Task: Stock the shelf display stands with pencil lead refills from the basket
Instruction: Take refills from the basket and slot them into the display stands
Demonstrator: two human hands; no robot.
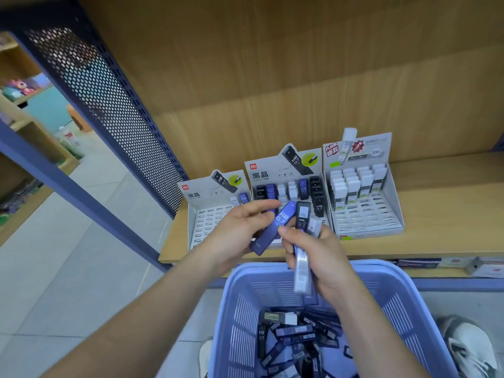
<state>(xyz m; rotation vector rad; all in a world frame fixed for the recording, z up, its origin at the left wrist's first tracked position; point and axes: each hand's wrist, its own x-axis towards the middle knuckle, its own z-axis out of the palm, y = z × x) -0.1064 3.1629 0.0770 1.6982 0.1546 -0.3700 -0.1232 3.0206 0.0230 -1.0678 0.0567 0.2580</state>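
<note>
A wooden shelf (441, 214) with a wood back and a blue perforated side panel (109, 110) carries three cardboard stands in a row along its left half. The left stand (196, 196), by the shelf's left edge, has only two refills, in its back right corner. The middle stand (261, 174) holds black, blue and white refills in its back rows. The right stand (365, 222) has white-capped ones filling its back half. In front of the middle stand, the left hand (240, 230) pinches a blue refill (272, 233) marked HB 0.7, tilted with its top toward the stands. Just beside it, the right hand (324, 257) is curled round a bundle (301, 266) of several refills, black and clear, standing roughly upright. Below the shelf's front edge sits a blue basket (395, 304), its bottom covered with loose refills (294, 331).
</note>
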